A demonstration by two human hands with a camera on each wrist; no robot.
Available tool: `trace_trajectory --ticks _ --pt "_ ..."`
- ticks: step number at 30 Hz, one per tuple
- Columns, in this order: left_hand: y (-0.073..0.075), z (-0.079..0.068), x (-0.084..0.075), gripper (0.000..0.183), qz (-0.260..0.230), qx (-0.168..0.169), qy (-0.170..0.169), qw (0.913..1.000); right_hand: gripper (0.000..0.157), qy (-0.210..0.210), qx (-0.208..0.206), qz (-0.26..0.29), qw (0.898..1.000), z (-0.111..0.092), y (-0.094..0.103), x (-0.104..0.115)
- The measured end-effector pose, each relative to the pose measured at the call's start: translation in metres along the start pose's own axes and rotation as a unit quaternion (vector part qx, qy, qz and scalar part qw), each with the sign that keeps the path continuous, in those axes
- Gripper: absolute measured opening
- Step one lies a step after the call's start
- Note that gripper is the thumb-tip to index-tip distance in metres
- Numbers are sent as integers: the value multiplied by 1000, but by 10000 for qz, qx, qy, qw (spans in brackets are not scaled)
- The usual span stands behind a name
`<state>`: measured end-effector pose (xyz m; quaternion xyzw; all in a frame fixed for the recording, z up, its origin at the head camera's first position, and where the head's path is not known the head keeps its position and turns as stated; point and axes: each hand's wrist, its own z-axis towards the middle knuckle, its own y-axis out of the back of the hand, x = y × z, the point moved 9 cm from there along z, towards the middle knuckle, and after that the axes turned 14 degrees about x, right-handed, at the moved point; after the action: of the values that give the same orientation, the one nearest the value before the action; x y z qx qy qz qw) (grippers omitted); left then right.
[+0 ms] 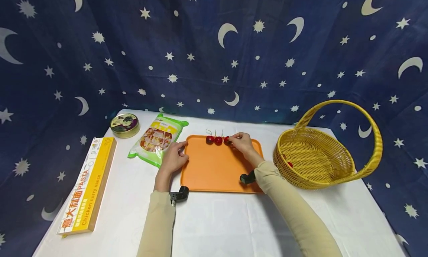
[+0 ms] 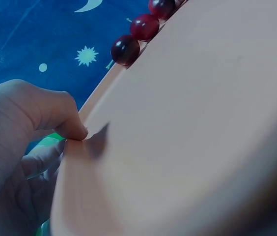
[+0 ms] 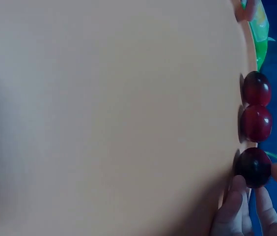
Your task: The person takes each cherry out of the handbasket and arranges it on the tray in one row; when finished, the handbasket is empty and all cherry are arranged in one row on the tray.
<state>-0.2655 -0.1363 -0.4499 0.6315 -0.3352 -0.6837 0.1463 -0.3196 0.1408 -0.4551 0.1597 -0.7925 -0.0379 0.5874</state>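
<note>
An orange tray [image 1: 210, 168] lies on the white table. Two dark red cherries with stems, one on the left [image 1: 209, 140] and one in the middle [image 1: 218, 140], sit side by side along its far rim. Beside them my right hand [image 1: 245, 145] pinches a third cherry [image 3: 253, 167] between its fingers, in line with the others. My left hand [image 1: 174, 157] grips the tray's left rim near the far corner; in the left wrist view one finger [image 2: 62, 115] bends over the rim and others lie below it.
A yellow wicker basket [image 1: 314, 184] with a tall handle stands right of the tray, a bit of red fruit [image 1: 289, 164] inside. Leftward are a green-edged food bag [image 1: 157, 140], a round tin [image 1: 125, 125] and a long pasta box [image 1: 87, 186]. A starry dark-blue cloth [image 1: 200, 45] hangs behind.
</note>
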Motion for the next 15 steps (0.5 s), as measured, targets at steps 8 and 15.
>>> trace_trajectory --ticks 8,15 --pt "0 -1 1 55 -25 27 101 9999 20 -34 -257 -196 9995 -4 0 -1" --pt "0 0 1 55 -24 -12 39 10000 19 -6 -558 -320 9979 -7 2 0"
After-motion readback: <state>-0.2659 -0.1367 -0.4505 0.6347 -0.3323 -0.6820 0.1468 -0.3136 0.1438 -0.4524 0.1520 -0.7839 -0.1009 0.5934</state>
